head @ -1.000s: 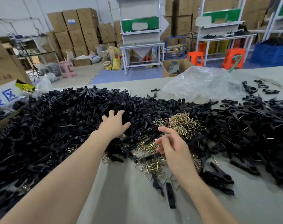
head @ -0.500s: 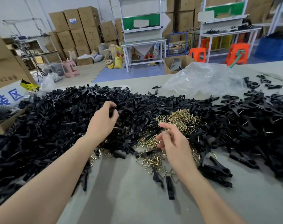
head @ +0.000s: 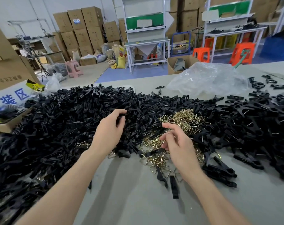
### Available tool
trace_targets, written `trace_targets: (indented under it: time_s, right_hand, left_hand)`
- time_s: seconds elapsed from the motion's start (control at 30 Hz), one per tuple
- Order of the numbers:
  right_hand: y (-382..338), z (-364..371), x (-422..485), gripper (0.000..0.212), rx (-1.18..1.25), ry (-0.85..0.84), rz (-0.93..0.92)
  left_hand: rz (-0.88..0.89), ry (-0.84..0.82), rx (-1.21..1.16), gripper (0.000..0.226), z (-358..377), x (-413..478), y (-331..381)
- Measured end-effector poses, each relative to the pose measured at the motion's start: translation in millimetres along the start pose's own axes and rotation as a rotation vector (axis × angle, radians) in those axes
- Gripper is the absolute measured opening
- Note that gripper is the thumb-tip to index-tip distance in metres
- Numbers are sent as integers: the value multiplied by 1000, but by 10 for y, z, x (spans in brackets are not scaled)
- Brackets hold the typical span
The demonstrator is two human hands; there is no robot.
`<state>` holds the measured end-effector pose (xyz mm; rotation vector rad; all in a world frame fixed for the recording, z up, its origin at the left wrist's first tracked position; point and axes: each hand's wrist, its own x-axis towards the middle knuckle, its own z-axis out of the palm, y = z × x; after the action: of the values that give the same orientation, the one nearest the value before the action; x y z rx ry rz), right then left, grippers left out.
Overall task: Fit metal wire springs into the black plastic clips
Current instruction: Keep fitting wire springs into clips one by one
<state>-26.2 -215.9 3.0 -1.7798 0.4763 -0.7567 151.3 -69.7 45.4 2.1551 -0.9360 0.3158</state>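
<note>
A wide heap of black plastic clips (head: 65, 119) covers the grey table (head: 129, 200) from the left edge to the right. Brass-coloured wire springs (head: 186, 117) lie in a mound at the heap's middle and spill toward me. My left hand (head: 108, 129) is at the heap's front, its fingers curled round one black clip piece (head: 121, 118). My right hand (head: 178, 145) hovers over the spilled springs with its index finger stretched out. Its thumb and middle finger pinch a spring (head: 162, 140) that blends into the tangle.
A crumpled clear plastic bag (head: 207, 77) lies behind the springs. Cardboard boxes (head: 8, 73) stand at the table's left end. Two loose clip halves (head: 173, 186) lie on the bare table in front of my right hand, and longer clips (head: 219, 171) sit to its right.
My left hand went from lying spread on the heap to curling round a clip piece and lifting slightly. My right hand stayed over the springs.
</note>
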Motion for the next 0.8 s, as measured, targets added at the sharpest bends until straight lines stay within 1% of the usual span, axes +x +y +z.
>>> trace_targets:
  time_s: [0.1,0.2,0.23,0.3,0.4,0.47,0.57,0.63,0.7,0.8]
  right_hand:
    - [-5,-3,-7,31,-18,24,-32]
    - [-37,-1,-37,28,-118,32,-127]
    - [-55,5,-50,29,-158,27,-169]
    - [-76,25,-72,34,-219,-17,-230]
    - [-61,65,-106,36,-179,-159,-204]
    - [-43,79,-103,34,-157,-224,-179]
    - [-39,88,-69,28,-140,-259,-172]
    - [-38,91,-46,25,-131,-252,-158]
    - [-22,91,-37,27,-155,-254,-146]
    - [-1,95,-41,31,-252,-270,-156]
  left_hand:
    - [-50,135,-289,20,25,-233,215]
    - [-123,243,-543,20,165,-559,463]
    - [-156,245,-621,20,221,-649,527]
    - [-209,170,-805,17,325,-754,633]
    - [-259,53,-1055,19,389,-778,703]
    - [-316,54,-1168,23,406,-763,680]
    - [-355,56,-1228,25,424,-770,605]
    - [-360,49,-1219,25,426,-778,582]
    - [-367,46,-1183,25,425,-785,583]
    - [-390,66,-1116,24,408,-776,582]
